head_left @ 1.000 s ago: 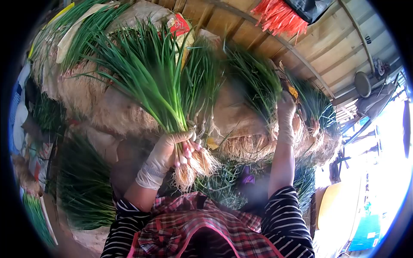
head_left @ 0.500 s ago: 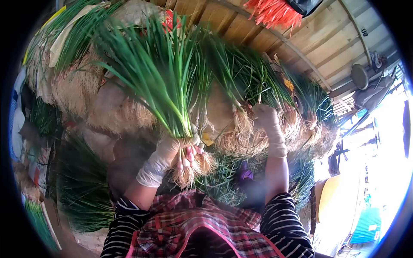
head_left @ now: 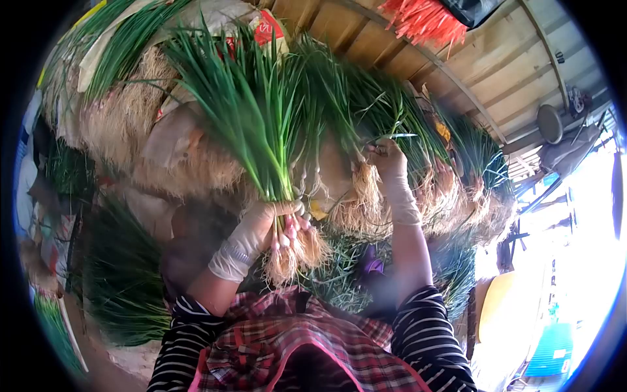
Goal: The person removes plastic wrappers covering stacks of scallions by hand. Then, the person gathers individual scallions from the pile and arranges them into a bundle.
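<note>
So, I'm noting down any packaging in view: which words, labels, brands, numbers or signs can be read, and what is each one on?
No text here reads clearly.
Red patch on the pale bag behind the leaves: a light character-like mark, too small and blurred to read.
Pale label on the blue ribbed item at lower right: too small to read.

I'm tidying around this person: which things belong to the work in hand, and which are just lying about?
In the work: left hand, held onion bunch, right hand, piled onions.
Seemingly apart: grey disc, yellow panel, blue ribbed item.
</note>
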Motion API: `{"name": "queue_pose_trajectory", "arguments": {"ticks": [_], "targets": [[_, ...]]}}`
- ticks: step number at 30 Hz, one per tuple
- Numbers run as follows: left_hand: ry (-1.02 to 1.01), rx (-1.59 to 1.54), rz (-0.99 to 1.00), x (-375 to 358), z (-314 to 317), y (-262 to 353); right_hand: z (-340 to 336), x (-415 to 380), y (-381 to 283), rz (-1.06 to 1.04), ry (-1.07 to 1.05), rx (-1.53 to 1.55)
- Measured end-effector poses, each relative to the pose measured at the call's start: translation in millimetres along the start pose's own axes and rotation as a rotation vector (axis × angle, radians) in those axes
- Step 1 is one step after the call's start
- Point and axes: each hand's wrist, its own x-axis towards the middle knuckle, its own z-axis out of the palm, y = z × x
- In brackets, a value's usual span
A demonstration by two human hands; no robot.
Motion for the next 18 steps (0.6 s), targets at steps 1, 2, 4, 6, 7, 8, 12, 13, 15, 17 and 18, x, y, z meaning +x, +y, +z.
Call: {"name": "queue_pose_trajectory", "arguments": {"ticks": [1,2,4,6,7,8,12,13,15,17,18], "targets": [[0.017,0.006,-0.104,1,-8,0,6,0,4,0.045,-0.057,-0.184],[0.009,-0.048,-0.168,-1,-7,3,11,3,1,0.085,-0.107,-0.363],[0.059,-0.018,-0.184,-3,-3,5,17,8,6,-0.062,-0.304,-0.768],[0.069,0.004,-0.171,-3,-4,4,14,29,1,-0.140,-0.493,-1.190],[0.065,0.009,-0.178,-3,-5,5,-5,39,-7,-0.109,-0.418,-1.080],[0.060,0.016,-0.186,-4,-5,6,-24,45,-26,-0.086,-0.343,-0.962],[-0.044,0.028,-0.026,3,-9,-1,-94,52,-111,-0.306,-0.126,0.542],[-0.093,-0.003,-0.041,4,-9,-2,-107,82,-92,-0.159,-0.236,0.467],[-0.189,-0.056,-0.064,3,-12,0,-96,48,-120,-0.098,-0.191,-0.357],[-0.209,-0.152,-0.078,1,-18,-7,-71,-1,-92,-0.081,-0.301,0.363],[-0.204,-0.119,-0.038,-1,-15,-10,-48,-27,-60,-0.305,-0.325,0.386]]}}
